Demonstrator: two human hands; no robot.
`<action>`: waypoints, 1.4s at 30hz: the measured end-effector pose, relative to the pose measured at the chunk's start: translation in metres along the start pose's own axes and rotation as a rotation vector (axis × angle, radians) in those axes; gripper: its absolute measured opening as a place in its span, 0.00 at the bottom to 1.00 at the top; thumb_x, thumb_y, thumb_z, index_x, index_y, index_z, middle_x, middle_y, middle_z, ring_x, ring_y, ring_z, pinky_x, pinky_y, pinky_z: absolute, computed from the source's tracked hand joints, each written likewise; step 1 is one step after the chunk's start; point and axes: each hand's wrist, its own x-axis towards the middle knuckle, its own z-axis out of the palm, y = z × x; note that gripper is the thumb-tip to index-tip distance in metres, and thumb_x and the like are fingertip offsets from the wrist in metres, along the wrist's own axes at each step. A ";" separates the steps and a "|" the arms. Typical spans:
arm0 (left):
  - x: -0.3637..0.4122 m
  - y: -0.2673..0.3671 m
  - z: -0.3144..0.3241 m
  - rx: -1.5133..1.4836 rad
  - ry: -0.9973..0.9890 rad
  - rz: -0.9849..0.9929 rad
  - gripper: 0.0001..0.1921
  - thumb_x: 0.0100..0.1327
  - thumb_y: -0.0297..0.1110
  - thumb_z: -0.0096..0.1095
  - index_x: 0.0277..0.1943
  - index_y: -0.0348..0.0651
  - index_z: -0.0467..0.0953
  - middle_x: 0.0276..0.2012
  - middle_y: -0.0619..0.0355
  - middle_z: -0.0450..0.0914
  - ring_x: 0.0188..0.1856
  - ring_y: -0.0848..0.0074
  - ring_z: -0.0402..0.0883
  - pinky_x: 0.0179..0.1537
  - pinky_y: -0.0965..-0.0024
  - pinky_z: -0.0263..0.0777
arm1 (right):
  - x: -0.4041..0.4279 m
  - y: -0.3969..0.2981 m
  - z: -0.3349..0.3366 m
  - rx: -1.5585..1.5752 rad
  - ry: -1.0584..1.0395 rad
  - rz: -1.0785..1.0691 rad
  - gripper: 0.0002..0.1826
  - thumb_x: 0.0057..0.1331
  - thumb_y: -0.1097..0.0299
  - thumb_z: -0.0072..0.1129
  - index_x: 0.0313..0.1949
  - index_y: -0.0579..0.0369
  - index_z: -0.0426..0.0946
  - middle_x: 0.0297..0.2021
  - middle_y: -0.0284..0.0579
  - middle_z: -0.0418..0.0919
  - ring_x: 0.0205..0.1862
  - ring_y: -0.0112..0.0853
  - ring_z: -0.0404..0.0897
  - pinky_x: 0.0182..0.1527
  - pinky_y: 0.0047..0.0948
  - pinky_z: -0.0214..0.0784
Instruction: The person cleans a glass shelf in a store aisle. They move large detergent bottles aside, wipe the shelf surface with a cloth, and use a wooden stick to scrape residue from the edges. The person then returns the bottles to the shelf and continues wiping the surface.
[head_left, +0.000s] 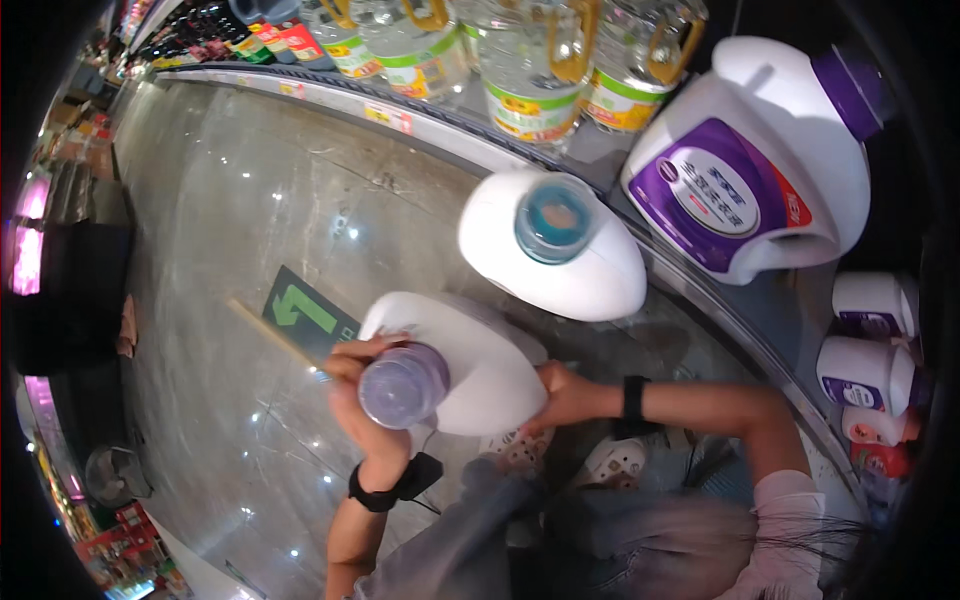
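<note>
Low in front of me, my left hand (360, 397) is curled around the neck of a large white plastic jug (480, 360) beside its translucent purple cap (401, 386). The jug's right side rests in my right hand (566, 394), whose fingers are partly hidden behind it. Just beyond stands another white jug (487, 232) with a teal cap (556, 219), touched by neither hand. Up on the shelf at the right are large white laundry detergent jugs (697, 202) with purple labels and a purple cap (849, 91).
Clear bottles with yellow handles (536, 75) line the shelf, whose edge (450, 139) curves across the view. Smaller white bottles (862, 375) stand at the right. A green arrow floor sign (304, 311) lies on the grey floor. A fan (116, 474) stands at the lower left.
</note>
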 end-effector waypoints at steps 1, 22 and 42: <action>-0.002 0.005 0.006 0.063 0.067 0.023 0.24 0.74 0.53 0.34 0.34 0.39 0.63 0.45 0.45 0.75 0.52 0.57 0.78 0.56 0.53 0.68 | 0.007 0.005 0.004 0.051 -0.020 0.013 0.29 0.51 0.58 0.76 0.50 0.58 0.77 0.43 0.45 0.83 0.46 0.29 0.81 0.50 0.29 0.71; -0.080 0.008 0.183 0.213 -1.125 -0.610 0.09 0.72 0.30 0.48 0.47 0.35 0.74 0.22 0.59 0.77 0.22 0.83 0.75 0.24 0.79 0.66 | -0.180 0.050 0.015 -0.854 0.825 0.574 0.38 0.61 0.47 0.60 0.67 0.48 0.60 0.61 0.62 0.63 0.61 0.56 0.65 0.60 0.60 0.57; -0.122 -0.198 0.174 0.778 -1.123 -0.235 0.13 0.62 0.37 0.61 0.44 0.38 0.74 0.28 0.44 0.80 0.31 0.50 0.80 0.35 0.54 0.72 | -0.250 0.043 0.005 -0.555 0.914 0.774 0.26 0.57 0.48 0.63 0.41 0.61 0.75 0.32 0.56 0.80 0.35 0.49 0.81 0.37 0.43 0.74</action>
